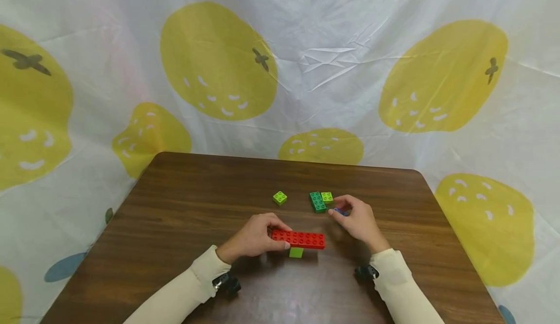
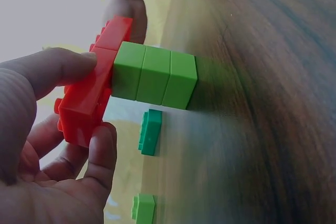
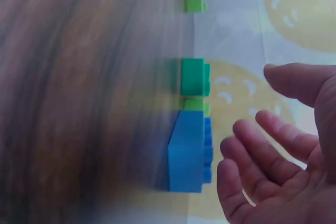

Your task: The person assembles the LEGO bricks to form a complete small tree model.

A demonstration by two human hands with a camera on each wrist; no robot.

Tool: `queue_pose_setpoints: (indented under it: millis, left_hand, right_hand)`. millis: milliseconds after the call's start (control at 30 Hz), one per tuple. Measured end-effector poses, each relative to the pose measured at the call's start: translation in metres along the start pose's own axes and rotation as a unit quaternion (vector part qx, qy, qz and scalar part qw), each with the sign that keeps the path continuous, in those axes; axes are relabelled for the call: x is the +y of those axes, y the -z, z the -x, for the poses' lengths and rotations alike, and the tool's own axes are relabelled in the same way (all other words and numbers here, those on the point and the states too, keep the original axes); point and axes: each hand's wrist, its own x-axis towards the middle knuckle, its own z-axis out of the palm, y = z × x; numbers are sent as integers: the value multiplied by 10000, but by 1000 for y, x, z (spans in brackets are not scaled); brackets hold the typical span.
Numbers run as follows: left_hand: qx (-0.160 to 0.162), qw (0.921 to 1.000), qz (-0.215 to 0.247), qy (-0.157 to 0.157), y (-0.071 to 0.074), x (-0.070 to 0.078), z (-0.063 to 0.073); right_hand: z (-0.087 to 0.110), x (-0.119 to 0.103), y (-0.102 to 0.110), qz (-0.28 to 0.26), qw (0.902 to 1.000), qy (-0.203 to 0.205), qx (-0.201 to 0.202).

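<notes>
My left hand (image 1: 255, 236) grips the left end of a red row of toy building bricks (image 1: 308, 240), thumb on one side and fingers on the other. A seam in the left wrist view splits the red row (image 2: 92, 90) in two. Under its middle is a stack of three light green bricks (image 2: 156, 74). Over a blue brick (image 1: 340, 212) hovers my right hand (image 1: 359, 221). In the right wrist view its fingers (image 3: 270, 153) are spread and bent a little, apart from the blue brick (image 3: 189, 153), which has a slanted side.
A dark green brick (image 1: 318, 202) lies beyond the red row, with a light green brick (image 1: 327, 197) beside it. Another light green brick (image 1: 280, 197) lies farther left. The brown table (image 1: 197, 183) ends at a lemon-patterned curtain (image 1: 297, 95).
</notes>
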Motion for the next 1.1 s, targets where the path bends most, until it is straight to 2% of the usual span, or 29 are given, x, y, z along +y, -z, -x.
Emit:
queue_pose_setpoints:
  millis: [167, 433, 600, 900, 1100]
  left_hand:
    - [-30, 10000, -11, 23, 1, -1, -1]
    - [-89, 9999, 29, 89, 2, 1, -1]
    - [-73, 9999, 22, 69, 1, 1, 0]
    - [-69, 10000, 15, 63, 0, 0, 4]
    - [-39, 10000, 52, -3, 2, 0, 5]
  right_hand:
    - [0, 8, 3, 160, 9990, -383, -185]
    - [0, 17, 2, 452, 9947, -724, -569]
    - [1, 21, 4, 322, 9933, -801, -766]
    - [4, 23, 8, 430, 9931, -582, -924]
    - [1, 25, 11, 578, 9900, -798, -1008]
